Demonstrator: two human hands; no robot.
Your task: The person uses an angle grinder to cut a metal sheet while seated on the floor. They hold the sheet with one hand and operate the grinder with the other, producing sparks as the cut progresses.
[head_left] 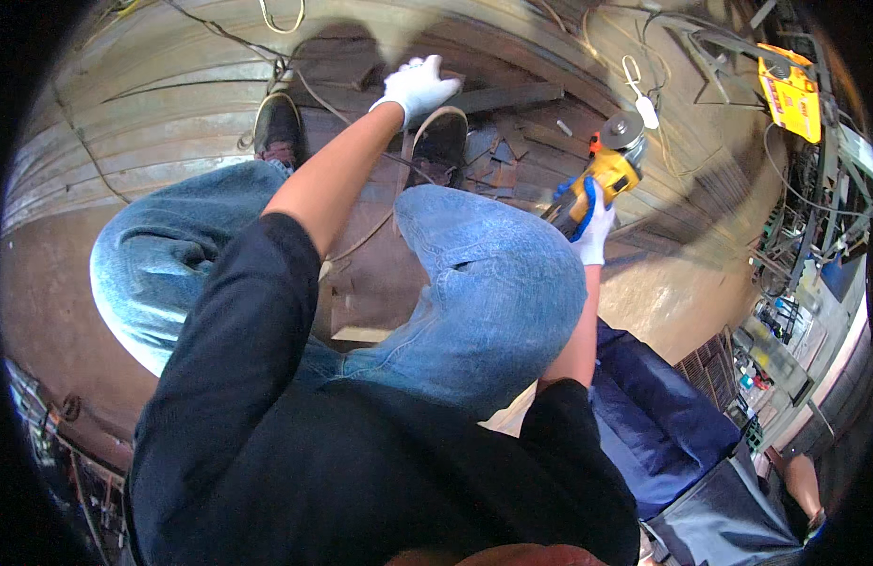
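Observation:
My left hand [416, 91], in a white glove, is stretched forward beyond my shoes, its fingers curled. A flat metal bar [517, 96] lies beside it on the floor; whether the hand touches the bar is hidden. My right hand [597, 229], in a white and blue glove, is wrapped round the body of a yellow and black angle grinder [610, 175]. The grinder is held up to the right of my knee, its round disc [622, 129] pointing away from me. Small metal offcuts [501, 162] lie on the floor between the bar and my knee.
A white object with a cord loop [647, 111] lies beyond the grinder. Cables [215, 30] cross the metal floor. A yellow box-shaped thing [791, 92] stands by metal frames at far right. Dark blue cloth [658, 415] is close on my right; another person's arm [803, 483] shows behind it.

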